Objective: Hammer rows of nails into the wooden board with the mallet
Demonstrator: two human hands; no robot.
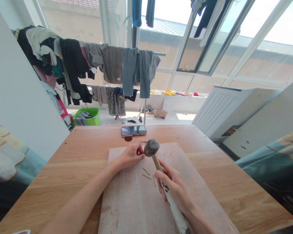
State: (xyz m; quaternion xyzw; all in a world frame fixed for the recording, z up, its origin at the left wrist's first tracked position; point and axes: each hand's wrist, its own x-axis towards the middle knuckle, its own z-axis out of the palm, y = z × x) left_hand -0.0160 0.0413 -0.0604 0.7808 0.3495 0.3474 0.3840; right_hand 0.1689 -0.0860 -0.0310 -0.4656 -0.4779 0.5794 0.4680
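My right hand is wrapped around the pale, worn handle of a hammer with a blunt dark-grey head. The hammer head is raised above a wooden board, close beside my left fingers. My left hand rests at the far left part of the board, thumb and fingers pinched together; the hammer head partly covers their tips, so what they hold cannot be made out. Loose nails lie on the board between my hands. Farther right, thin nails appear to stand in the board.
The board lies on a wood-grain table. A phone lies near the table's far edge, beside a dark round hole. Beyond are a rack of hanging clothes, a green basket and a white cabinet at right.
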